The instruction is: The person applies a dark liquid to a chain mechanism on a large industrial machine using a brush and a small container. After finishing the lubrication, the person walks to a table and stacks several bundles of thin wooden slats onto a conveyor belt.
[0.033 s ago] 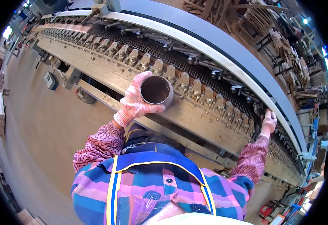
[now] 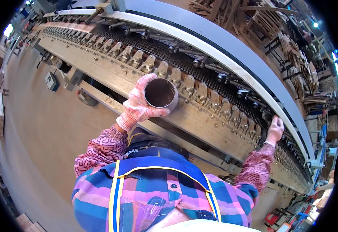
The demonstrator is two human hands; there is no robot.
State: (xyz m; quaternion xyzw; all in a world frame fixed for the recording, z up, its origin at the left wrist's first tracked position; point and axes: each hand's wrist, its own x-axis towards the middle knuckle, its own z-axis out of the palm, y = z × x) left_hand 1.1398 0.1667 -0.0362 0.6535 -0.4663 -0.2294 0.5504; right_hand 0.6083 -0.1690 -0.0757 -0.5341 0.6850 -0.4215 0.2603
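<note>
The left hand (image 2: 140, 104), in a pink knit glove, has its grip clamped around a round metal cup (image 2: 161, 94), dark and hollow inside with a dull grey rim. The cup sits at twelve o'clock of the person's chest, over the long conveyor machine (image 2: 111, 73). The right hand (image 2: 274, 129), at three o'clock, rests fingers curled on the machine's edge.

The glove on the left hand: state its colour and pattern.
The glove is a pink-and-white speckled knit, seen in the head view.

Dull metal cup (image 2: 161, 94), knitted cloth glove (image 2: 138, 106), dusty metal machine (image 2: 200, 112).
</note>
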